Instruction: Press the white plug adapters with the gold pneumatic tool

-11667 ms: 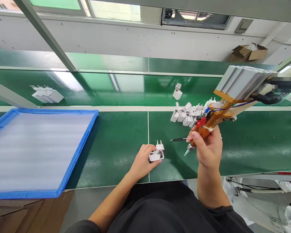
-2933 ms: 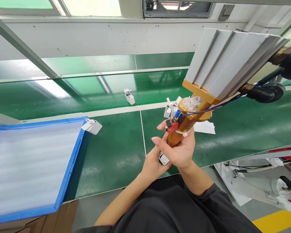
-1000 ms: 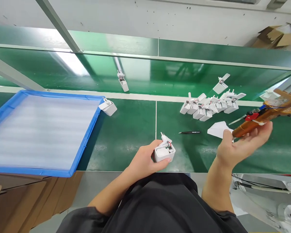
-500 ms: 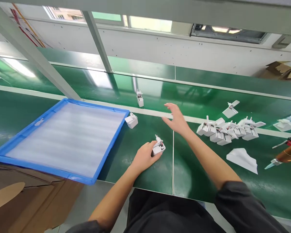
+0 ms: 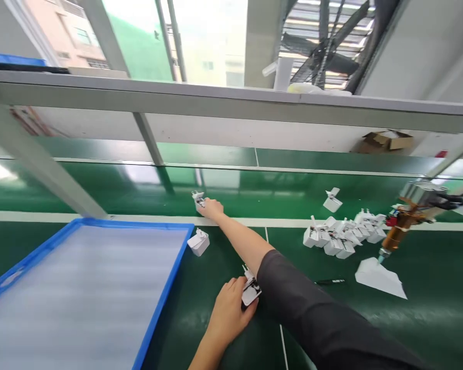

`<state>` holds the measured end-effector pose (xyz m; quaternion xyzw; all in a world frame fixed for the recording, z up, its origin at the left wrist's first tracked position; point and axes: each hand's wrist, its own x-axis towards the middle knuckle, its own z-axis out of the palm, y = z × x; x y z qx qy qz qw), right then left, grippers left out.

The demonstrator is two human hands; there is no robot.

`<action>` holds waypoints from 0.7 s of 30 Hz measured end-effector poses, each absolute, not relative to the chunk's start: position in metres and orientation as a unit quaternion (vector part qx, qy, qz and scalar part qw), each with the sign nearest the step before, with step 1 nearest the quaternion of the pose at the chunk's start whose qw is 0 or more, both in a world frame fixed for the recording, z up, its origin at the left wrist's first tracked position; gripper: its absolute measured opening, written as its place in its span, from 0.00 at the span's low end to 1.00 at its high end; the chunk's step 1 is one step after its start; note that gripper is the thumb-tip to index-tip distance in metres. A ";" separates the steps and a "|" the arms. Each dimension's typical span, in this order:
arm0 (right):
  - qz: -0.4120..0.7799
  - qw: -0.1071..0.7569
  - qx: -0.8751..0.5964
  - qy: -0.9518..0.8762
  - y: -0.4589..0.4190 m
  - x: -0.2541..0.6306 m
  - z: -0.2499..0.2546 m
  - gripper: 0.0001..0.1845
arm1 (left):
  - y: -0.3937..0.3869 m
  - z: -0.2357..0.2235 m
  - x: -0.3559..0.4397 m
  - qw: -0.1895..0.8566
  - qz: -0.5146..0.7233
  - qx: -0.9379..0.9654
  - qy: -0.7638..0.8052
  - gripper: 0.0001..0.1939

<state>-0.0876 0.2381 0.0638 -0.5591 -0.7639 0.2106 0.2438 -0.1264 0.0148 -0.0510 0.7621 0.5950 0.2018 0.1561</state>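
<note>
My left hand [image 5: 231, 308] is closed around a white plug-in charger housing [image 5: 250, 292], its top open and the inner parts and prongs showing, low over the green bench. Reaching far forward, my right hand [image 5: 212, 208] has its fingers at a second open charger housing [image 5: 198, 201] on the strip beyond the white rail; the fingers look closed on its right side. Another white charger housing [image 5: 198, 242] sits by the tray's right edge, between my two hands. To the right, several similar white housings [image 5: 345, 236] stand in a cluster.
A blue-rimmed tray [image 5: 164, 288] with a pale sheet covers the left. At right are a brown dispensing tool [image 5: 395, 234], a white paper scrap [image 5: 380, 277], a black pen [image 5: 331, 281] and one lone housing [image 5: 332, 200]. A grey shelf beam [image 5: 231, 105] crosses above.
My right hand has moved left and forward from above the bench to the far housing and closed on it. My left hand still holds its housing. The view has tilted up.
</note>
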 end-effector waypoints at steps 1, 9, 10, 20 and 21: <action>0.203 0.239 -0.570 -0.759 0.235 -0.073 0.063 0.22 | 0.016 -0.052 -0.128 0.161 0.209 0.759 0.595 0.12; 0.198 0.138 -0.613 -0.753 0.184 0.051 0.016 0.20 | 0.017 -0.040 -0.130 0.277 0.270 0.712 0.586 0.19; 0.200 0.129 -0.617 -0.750 0.176 0.069 0.009 0.20 | 0.018 -0.037 -0.131 0.299 0.273 0.702 0.586 0.22; 0.165 0.259 -0.640 -0.704 0.060 0.187 0.008 0.29 | 0.033 -0.014 -0.115 0.403 0.289 0.605 0.623 0.22; 0.132 0.342 -0.615 -0.698 0.042 0.202 0.011 0.25 | 0.033 -0.014 -0.112 0.386 0.288 0.610 0.630 0.21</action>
